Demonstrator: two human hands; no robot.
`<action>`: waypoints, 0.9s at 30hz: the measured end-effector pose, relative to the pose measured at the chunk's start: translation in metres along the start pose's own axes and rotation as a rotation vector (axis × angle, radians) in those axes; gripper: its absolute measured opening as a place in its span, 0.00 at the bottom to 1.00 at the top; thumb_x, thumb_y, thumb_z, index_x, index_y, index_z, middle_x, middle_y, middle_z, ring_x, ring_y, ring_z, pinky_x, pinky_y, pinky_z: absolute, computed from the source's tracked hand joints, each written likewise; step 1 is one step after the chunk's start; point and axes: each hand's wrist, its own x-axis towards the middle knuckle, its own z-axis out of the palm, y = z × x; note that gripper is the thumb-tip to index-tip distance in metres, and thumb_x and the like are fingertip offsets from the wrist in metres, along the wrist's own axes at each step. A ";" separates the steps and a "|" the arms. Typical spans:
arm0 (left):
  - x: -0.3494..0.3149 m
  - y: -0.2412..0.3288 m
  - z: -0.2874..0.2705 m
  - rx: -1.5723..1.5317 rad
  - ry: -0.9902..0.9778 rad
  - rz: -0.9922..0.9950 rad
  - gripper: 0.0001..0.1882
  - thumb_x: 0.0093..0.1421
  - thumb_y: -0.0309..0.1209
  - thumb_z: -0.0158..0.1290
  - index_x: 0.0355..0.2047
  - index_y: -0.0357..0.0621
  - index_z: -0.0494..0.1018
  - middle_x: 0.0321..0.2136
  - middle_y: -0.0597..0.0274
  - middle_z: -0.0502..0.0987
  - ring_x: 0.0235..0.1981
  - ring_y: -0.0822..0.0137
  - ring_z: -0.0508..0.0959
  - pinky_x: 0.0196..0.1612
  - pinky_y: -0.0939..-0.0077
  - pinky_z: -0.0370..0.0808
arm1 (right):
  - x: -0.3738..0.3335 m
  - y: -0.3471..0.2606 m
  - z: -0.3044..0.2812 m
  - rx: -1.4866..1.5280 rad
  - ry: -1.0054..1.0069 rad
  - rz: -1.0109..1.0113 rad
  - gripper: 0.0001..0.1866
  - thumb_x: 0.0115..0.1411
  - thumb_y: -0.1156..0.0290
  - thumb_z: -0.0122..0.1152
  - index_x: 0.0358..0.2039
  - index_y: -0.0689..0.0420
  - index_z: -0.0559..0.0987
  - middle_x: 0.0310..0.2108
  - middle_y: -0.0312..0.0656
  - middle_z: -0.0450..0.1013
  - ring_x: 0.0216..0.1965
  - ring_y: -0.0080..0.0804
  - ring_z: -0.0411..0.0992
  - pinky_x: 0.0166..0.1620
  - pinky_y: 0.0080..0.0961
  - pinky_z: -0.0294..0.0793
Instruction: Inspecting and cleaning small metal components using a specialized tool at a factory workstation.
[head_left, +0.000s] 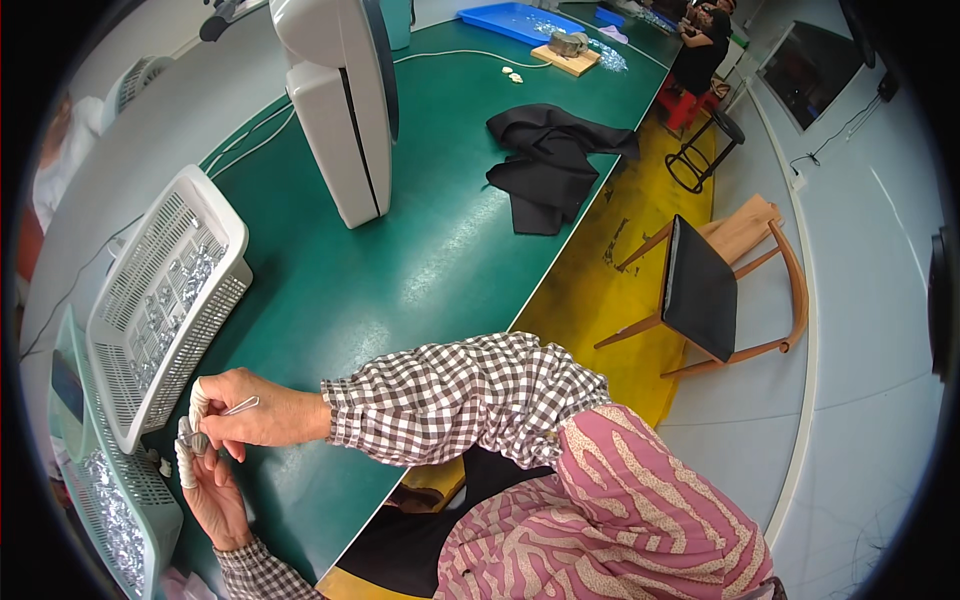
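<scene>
My right hand (262,408), in a checked sleeve, comes in from the right and is closed in a pinch on a thin metal tool (241,405) with a looped wire end. Just below it, my left hand (216,503) pinches a small silvery metal part (199,443) between its fingertips. White finger covers wrap some fingertips of both hands. The two hands meet at the part, which the fingers partly hide. Right beside them stands a white slatted basket (236,250) with small shiny metal pieces (165,315) in it.
A pale green basket (165,520) full of small metal pieces stands at lower left. On the green table (440,270) are a tall white device (335,120), a black cloth (550,165), a wooden board (580,66) and a blue tray (490,17). A chair (700,290) stands right; people sit farther off.
</scene>
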 end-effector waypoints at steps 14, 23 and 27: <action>0.002 0.007 0.005 0.367 0.032 0.052 0.22 0.62 0.30 0.43 0.55 0.37 0.56 0.38 0.62 0.72 0.28 0.77 0.71 0.25 0.90 0.70 | 0.000 0.002 -0.009 -0.152 0.079 -0.139 0.08 0.54 0.75 0.52 0.33 0.67 0.72 0.26 0.39 0.71 0.27 0.23 0.71 0.31 0.19 0.73; -0.001 0.006 -0.001 0.276 0.167 0.030 0.19 0.63 0.33 0.43 0.50 0.35 0.62 0.39 0.60 0.73 0.29 0.76 0.73 0.26 0.88 0.73 | 0.005 0.010 0.000 -0.634 0.051 -0.477 0.09 0.55 0.77 0.54 0.37 0.65 0.71 0.31 0.46 0.69 0.29 0.37 0.71 0.29 0.25 0.70; -0.003 0.007 0.013 0.292 0.041 0.010 0.18 0.61 0.35 0.46 0.47 0.34 0.65 0.36 0.61 0.73 0.29 0.75 0.73 0.25 0.86 0.73 | 0.000 0.007 0.001 -0.778 -0.031 -0.544 0.09 0.53 0.78 0.56 0.36 0.64 0.72 0.31 0.46 0.68 0.29 0.40 0.70 0.29 0.27 0.70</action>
